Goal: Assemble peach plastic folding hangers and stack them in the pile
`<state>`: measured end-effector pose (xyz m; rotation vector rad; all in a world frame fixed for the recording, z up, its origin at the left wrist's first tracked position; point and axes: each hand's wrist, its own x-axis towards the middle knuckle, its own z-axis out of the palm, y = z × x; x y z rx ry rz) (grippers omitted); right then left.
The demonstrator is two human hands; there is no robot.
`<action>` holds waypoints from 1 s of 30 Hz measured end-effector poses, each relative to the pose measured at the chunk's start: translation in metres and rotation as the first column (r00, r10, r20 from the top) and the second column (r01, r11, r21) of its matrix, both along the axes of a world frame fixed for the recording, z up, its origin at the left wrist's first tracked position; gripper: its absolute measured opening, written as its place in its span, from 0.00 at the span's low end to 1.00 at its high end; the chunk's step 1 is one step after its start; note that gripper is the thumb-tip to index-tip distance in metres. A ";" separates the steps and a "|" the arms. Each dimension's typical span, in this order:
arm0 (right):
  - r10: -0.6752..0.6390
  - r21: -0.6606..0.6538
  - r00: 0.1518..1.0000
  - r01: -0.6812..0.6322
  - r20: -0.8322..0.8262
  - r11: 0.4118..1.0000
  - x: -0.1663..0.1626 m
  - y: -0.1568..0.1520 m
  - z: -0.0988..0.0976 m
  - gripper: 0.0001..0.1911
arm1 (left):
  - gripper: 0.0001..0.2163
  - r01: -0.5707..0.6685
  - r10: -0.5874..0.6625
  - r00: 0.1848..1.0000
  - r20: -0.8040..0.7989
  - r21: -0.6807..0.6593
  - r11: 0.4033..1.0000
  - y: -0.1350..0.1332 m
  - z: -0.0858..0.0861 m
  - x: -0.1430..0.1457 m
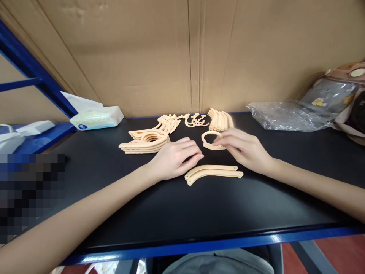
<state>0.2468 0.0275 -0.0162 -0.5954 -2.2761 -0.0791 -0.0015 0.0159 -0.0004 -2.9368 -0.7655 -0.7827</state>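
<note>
My right hand point(245, 148) pinches a cream plastic ring-shaped piece point(211, 145) at its right side, just above the tabletop; the fingers cover that end. My left hand point(179, 158) is in front of a stack of cream hanger-like pieces point(144, 146), its fingers curled in towards the thumb with nothing visible in them. Two curved cream arms point(213, 173), with small holes at their ends, lie side by side on the black table below the hands.
Loose cream hooks point(195, 120), a pile of folded-looking cream parts point(170, 123) and a bundle of curved arms point(219, 120) lie at the back. A tissue pack point(97, 118) stands far left. Clear plastic bags point(288, 114) lie far right. Cardboard point(142, 57) lines the back.
</note>
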 end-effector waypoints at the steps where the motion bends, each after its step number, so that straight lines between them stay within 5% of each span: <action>1: -0.008 -0.004 1.000 0.008 -0.006 1.000 0.000 -0.001 -0.001 0.13 | 0.14 -0.017 0.017 1.000 0.019 -0.009 1.000 0.000 0.000 0.001; 14: -0.110 0.048 0.994 0.109 0.004 0.993 0.000 -0.007 0.001 0.12 | 0.17 -0.103 0.104 0.994 0.033 -0.027 0.994 -0.012 0.003 -0.002; 22: -0.157 0.191 0.979 0.130 0.130 0.973 0.002 -0.011 0.003 0.14 | 0.14 -0.056 0.029 0.969 -0.247 -0.102 0.993 -0.031 0.019 -0.001; 30: -0.173 0.173 0.970 0.144 0.169 0.974 0.003 -0.011 0.005 0.15 | 0.10 -0.058 0.024 0.961 -0.276 -0.115 0.992 -0.030 0.017 0.001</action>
